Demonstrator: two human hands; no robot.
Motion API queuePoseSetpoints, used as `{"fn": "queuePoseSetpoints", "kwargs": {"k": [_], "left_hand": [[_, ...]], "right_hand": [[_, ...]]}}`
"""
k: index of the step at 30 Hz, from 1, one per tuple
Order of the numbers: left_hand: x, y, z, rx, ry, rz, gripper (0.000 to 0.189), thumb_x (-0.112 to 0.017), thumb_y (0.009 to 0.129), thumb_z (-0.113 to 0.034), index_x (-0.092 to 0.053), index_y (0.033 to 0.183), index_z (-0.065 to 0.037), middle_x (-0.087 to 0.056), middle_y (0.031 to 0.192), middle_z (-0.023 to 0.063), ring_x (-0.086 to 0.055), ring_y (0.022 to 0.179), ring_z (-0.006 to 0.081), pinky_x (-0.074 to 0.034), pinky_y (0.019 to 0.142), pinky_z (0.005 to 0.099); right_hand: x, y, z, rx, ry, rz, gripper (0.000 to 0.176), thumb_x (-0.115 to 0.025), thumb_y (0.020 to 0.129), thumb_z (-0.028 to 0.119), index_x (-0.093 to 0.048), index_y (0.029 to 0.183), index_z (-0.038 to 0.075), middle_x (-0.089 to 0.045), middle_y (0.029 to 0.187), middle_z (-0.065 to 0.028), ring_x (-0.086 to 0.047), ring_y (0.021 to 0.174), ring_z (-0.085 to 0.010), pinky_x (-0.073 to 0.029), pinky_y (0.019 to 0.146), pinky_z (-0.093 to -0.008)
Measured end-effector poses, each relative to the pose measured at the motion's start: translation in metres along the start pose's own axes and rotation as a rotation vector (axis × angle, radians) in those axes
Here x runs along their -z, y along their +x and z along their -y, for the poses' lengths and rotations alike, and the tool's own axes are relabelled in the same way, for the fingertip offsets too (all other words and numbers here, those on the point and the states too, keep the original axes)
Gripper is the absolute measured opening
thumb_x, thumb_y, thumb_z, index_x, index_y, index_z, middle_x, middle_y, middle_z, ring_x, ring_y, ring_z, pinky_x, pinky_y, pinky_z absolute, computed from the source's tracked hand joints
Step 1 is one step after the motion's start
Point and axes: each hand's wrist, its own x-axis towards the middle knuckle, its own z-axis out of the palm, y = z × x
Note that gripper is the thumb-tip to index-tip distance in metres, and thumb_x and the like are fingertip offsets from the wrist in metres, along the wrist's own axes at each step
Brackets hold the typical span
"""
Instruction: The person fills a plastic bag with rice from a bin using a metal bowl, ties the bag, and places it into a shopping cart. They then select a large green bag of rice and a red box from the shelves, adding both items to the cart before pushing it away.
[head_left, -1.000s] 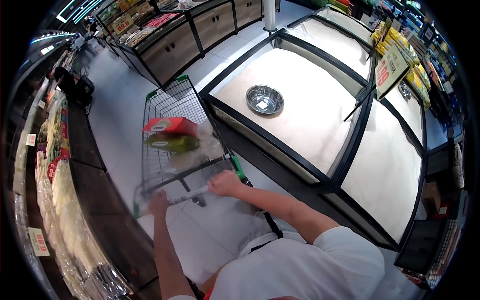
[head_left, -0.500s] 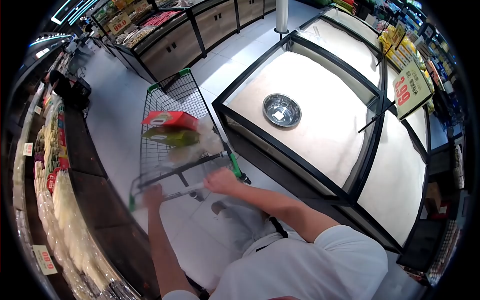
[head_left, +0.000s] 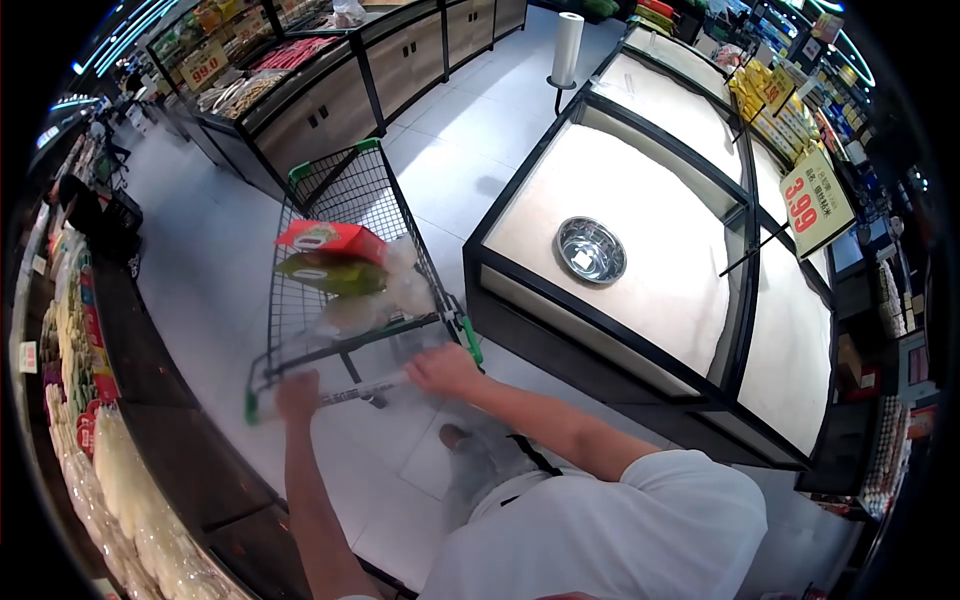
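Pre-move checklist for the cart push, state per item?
1. Left hand on handle: ok.
2. Right hand on handle: ok.
3. Red box and green box inside cart: ok.
4. Cart's side apart from bin: ok, though close.
5. Gap from cart front to counter: cannot tell, they overlap in view.
6. Wheels: cannot tell, blurred under the basket.

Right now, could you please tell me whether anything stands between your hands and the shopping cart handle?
Nothing visible does: the left hand and the right hand both close directly on the shopping cart handle.
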Motion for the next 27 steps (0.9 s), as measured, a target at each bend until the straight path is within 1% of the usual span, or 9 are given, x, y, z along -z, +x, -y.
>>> {"fn": "queuePoseSetpoints", "kwargs": {"k": [6,11,13,15,18,21,24,26,27], "left_hand": [[0.007,0.099,0.042,-0.003,-0.092,-0.023,0.043,-0.052,0.088,-0.048,-0.075,0.090,-0.011,-0.070,0.092,0.0173,-0.067,0.090,0.0394,-0.053,0.081,0.0491],[-0.011,0.204,0.118,-0.074,-0.118,-0.038,0.043,-0.054,0.088,-0.049,-0.075,0.088,-0.010,-0.070,0.091,0.0167,-0.067,0.089,0.0380,-0.052,0.080,0.0483],[-0.009,0.241,0.133,-0.110,-0.100,-0.047,0.043,-0.055,0.088,-0.048,-0.074,0.088,-0.010,-0.070,0.091,0.0169,-0.067,0.088,0.0379,-0.052,0.079,0.0477],[0.003,0.268,0.111,-0.130,-0.057,-0.032,0.043,-0.054,0.089,-0.047,-0.074,0.088,-0.009,-0.070,0.091,0.0173,-0.067,0.088,0.0379,-0.053,0.079,0.0471],[0.030,0.292,0.032,-0.153,-0.101,-0.057,0.043,-0.054,0.090,-0.045,-0.075,0.090,-0.008,-0.070,0.089,0.0187,-0.067,0.085,0.0382,-0.053,0.079,0.0463],[0.045,0.323,-0.037,-0.139,-0.076,-0.024,0.045,-0.054,0.089,-0.046,-0.075,0.092,-0.007,-0.070,0.089,0.0189,-0.068,0.085,0.0381,-0.053,0.079,0.0461],[0.037,0.357,-0.085,-0.154,-0.088,-0.075,0.048,-0.052,0.089,-0.048,-0.075,0.091,-0.006,-0.071,0.087,0.0194,-0.068,0.084,0.0382,-0.053,0.078,0.0469],[0.040,0.376,-0.121,-0.149,-0.086,-0.022,0.049,-0.051,0.089,-0.049,-0.075,0.088,-0.007,-0.069,0.083,0.0200,-0.067,0.081,0.0392,-0.052,0.076,0.0478],[0.035,0.385,-0.139,-0.150,-0.088,-0.036,0.048,-0.051,0.089,-0.049,-0.075,0.086,-0.007,-0.069,0.082,0.0201,-0.067,0.080,0.0394,-0.052,0.074,0.0482]], "right_hand": [[-0.066,0.084,0.002,-0.017,-0.029,-0.010,0.040,-0.054,0.093,0.036,-0.062,0.063,0.011,-0.061,0.057,-0.0109,-0.061,0.052,-0.0322,-0.049,0.052,-0.0463],[-0.155,0.165,0.024,-0.062,-0.086,-0.012,0.040,-0.054,0.093,0.035,-0.062,0.062,0.011,-0.061,0.056,-0.0102,-0.061,0.051,-0.0318,-0.047,0.049,-0.0455],[-0.179,0.194,0.027,-0.069,-0.103,-0.037,0.040,-0.054,0.093,0.035,-0.061,0.062,0.011,-0.061,0.056,-0.0100,-0.060,0.051,-0.0317,-0.047,0.049,-0.0457],[-0.172,0.216,0.007,-0.063,-0.110,-0.061,0.041,-0.054,0.093,0.035,-0.061,0.062,0.011,-0.060,0.055,-0.0099,-0.060,0.050,-0.0316,-0.047,0.049,-0.0455],[-0.128,0.242,-0.055,-0.042,-0.119,-0.091,0.040,-0.054,0.093,0.035,-0.061,0.061,0.011,-0.059,0.054,-0.0093,-0.059,0.049,-0.0311,-0.047,0.050,-0.0446],[-0.099,0.271,-0.118,-0.038,-0.162,-0.097,0.040,-0.055,0.093,0.034,-0.060,0.061,0.011,-0.060,0.055,-0.0082,-0.059,0.049,-0.0295,-0.047,0.050,-0.0434],[-0.070,0.292,-0.166,-0.036,-0.191,-0.089,0.039,-0.055,0.093,0.034,-0.061,0.062,0.011,-0.061,0.057,-0.0077,-0.060,0.050,-0.0280,-0.046,0.051,-0.0428],[-0.053,0.306,-0.198,-0.034,-0.187,-0.094,0.039,-0.055,0.093,0.034,-0.062,0.063,0.011,-0.062,0.058,-0.0074,-0.060,0.051,-0.0273,-0.047,0.052,-0.0427],[-0.041,0.311,-0.213,-0.044,-0.183,-0.075,0.038,-0.055,0.093,0.034,-0.063,0.064,0.011,-0.062,0.058,-0.0078,-0.061,0.052,-0.0277,-0.047,0.054,-0.0419]]}}
